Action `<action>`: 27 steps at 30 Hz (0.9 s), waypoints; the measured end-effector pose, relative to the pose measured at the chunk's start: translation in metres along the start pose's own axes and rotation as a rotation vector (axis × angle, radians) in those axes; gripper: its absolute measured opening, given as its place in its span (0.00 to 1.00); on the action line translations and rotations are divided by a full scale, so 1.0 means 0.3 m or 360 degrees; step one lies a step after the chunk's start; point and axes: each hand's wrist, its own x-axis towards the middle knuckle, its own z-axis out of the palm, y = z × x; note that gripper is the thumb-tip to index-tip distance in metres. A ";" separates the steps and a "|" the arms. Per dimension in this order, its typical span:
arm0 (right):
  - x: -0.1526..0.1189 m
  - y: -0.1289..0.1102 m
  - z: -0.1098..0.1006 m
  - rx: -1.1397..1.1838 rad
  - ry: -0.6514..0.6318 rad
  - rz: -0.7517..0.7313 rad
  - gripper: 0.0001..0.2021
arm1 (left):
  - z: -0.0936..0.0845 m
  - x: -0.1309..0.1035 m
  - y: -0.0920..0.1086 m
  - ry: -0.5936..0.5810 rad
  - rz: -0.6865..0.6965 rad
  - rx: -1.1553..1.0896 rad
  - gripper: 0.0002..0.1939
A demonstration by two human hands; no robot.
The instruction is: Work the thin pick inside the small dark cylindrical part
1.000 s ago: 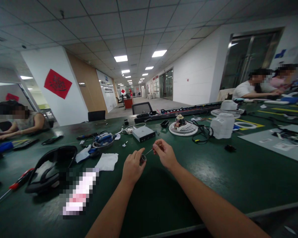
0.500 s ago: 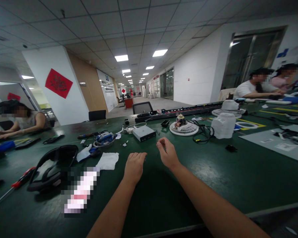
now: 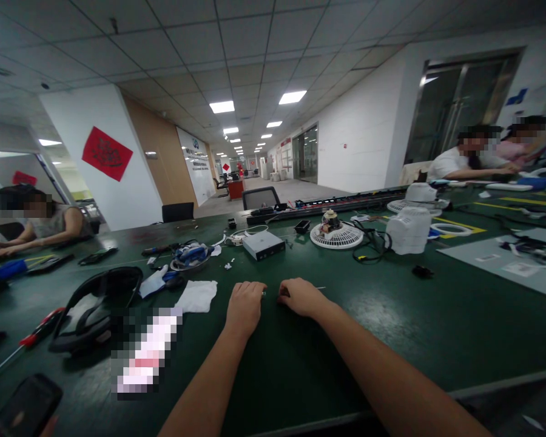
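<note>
My left hand is closed just above the green table, its thumb and fingers pinched together at the right. A tiny shiny bit shows at those fingertips, too small to name. My right hand is curled, its fingers pointing down and left towards my left hand, a small gap between them. Whatever it pinches is hidden. A thin pale sliver shows just behind its knuckles; I cannot tell if it is held. Beyond both hands lies a silver optical disc drive with a dark front.
A white fan grille with its motor and a white housing stand at the back right. On the left lie a black headset, a white cloth and a red-handled screwdriver. A dark phone-like object intrudes at lower left.
My right hand has come down and turned over, its fingertips now lower and nearer my left hand, which stays almost still. A dark phone-like object has appeared at the lower left.
</note>
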 end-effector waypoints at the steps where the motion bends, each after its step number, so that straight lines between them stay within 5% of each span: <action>1: 0.002 -0.002 -0.002 0.0012 0.0028 -0.0020 0.03 | 0.001 -0.001 -0.002 0.0020 -0.0014 -0.0021 0.16; 13: 0.010 -0.021 -0.006 0.0555 0.0625 -0.0344 0.07 | 0.023 -0.003 -0.020 0.0374 -0.0018 -0.0317 0.23; 20: 0.014 -0.024 0.005 0.0724 0.0589 -0.0642 0.11 | 0.022 -0.009 -0.018 0.0373 0.0124 -0.0381 0.27; 27: -0.003 -0.041 -0.005 0.0796 0.0552 -0.0652 0.08 | 0.015 -0.009 -0.016 0.0366 0.0151 -0.0403 0.28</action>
